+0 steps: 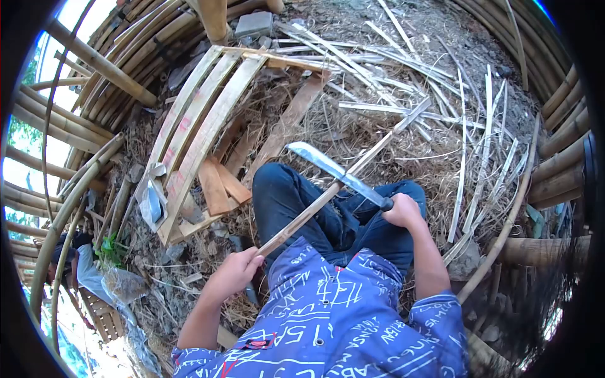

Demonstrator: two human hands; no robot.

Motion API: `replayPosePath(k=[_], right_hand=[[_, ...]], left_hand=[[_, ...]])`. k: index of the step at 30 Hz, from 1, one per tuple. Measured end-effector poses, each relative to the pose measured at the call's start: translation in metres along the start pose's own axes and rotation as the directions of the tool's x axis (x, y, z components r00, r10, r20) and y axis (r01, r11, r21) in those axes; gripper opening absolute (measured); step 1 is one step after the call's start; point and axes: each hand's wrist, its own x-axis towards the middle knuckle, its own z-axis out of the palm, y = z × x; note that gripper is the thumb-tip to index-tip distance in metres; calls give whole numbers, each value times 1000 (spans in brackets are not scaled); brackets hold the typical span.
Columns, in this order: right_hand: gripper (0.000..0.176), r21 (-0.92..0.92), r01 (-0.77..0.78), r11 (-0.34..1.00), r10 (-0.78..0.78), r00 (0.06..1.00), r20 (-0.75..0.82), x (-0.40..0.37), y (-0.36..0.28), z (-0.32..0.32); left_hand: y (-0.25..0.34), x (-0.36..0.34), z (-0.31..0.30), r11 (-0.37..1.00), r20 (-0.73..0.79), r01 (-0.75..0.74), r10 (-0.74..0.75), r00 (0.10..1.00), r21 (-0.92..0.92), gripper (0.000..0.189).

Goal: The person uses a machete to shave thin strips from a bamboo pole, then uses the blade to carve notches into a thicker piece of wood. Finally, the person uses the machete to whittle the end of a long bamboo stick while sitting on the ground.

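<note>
My left hand (237, 272) is closed around the near end of a long bamboo strip (302, 216), which slants up and away across my lap. My right hand (403, 211) grips the dark handle of a machete (328, 168). Its broad blade points up and to the left and crosses the strip near the strip's middle, apparently touching it. Under both lie my crossed legs in dark jeans (277, 189).
Pale split strips (403, 82) and fibrous shavings cover the ground ahead. A slatted wooden pallet (205, 120) stands at the left, with a plastic wrapper (151, 201) near it. Bamboo poles (126, 69) curve around both sides. Another person (88, 271) is at far left.
</note>
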Motion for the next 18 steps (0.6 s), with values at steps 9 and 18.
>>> replayPosePath(k=[9, 18], right_hand=[[31, 14, -96, 995, 97, 994, -48, 12, 26, -14], [33, 130, -21, 991, 30, 997, -69, 0, 22, 12]], left_hand=[[-9, -21, -21, 999, 44, 17, -16, 999, -36, 27], [-12, -24, -18, 999, 36, 36, -37, 999, 21, 26]])
